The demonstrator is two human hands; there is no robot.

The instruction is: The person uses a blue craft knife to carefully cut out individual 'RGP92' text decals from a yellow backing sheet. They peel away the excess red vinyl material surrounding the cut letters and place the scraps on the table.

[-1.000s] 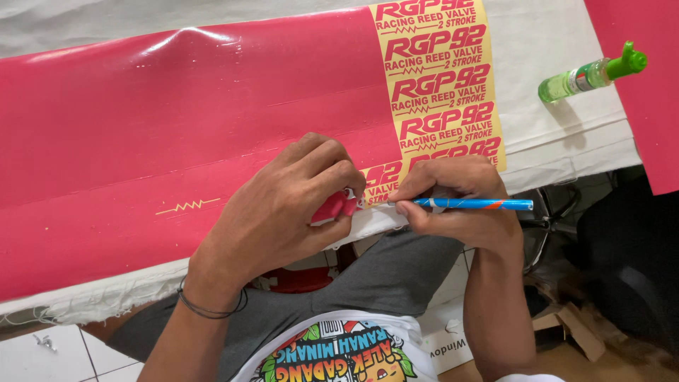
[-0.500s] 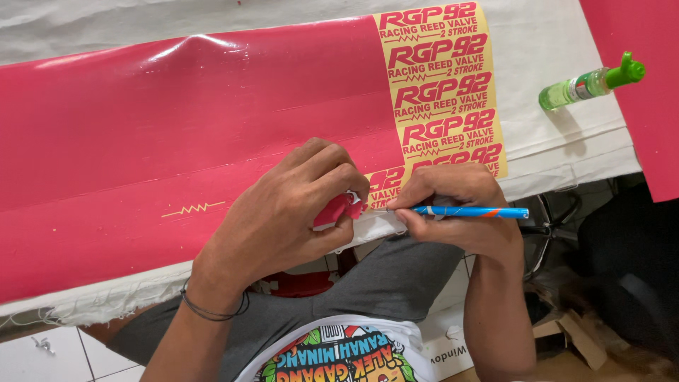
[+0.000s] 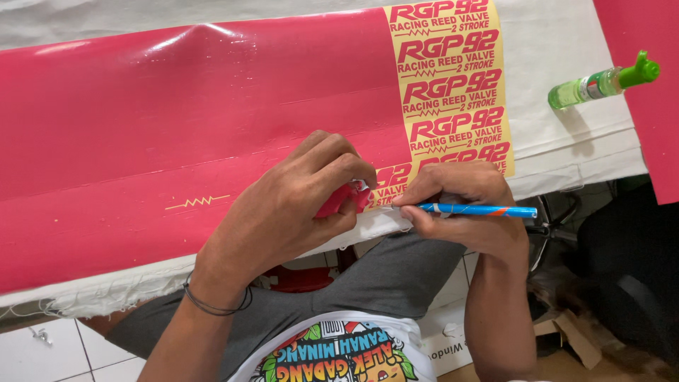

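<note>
The right hand (image 3: 463,205) is curled tight around a slim blue pen-shaped craft knife (image 3: 475,209), gripped between thumb and fingers, its shaft lying level and pointing left, tip at the near edge of the sheet. Just left of it, the left hand (image 3: 297,205) is closed, fingertips and thumb pinching a small crumpled scrap of peeled red vinyl (image 3: 341,199) beside the knife tip; a thin dark band circles that wrist.

Both hands work at the near edge of a wide glossy red vinyl sheet (image 3: 177,127) that spreads left and far across the white cloth-covered table (image 3: 559,141). A pale yellow strip with rows of red cut lettering (image 3: 453,85) runs from the far edge down to the hands, where the red has been lifted away. A small yellow zigzag mark (image 3: 197,202) sits in the red to the left. At far right, a small green bottle with a green cap (image 3: 601,83) lies on the cloth.
</note>
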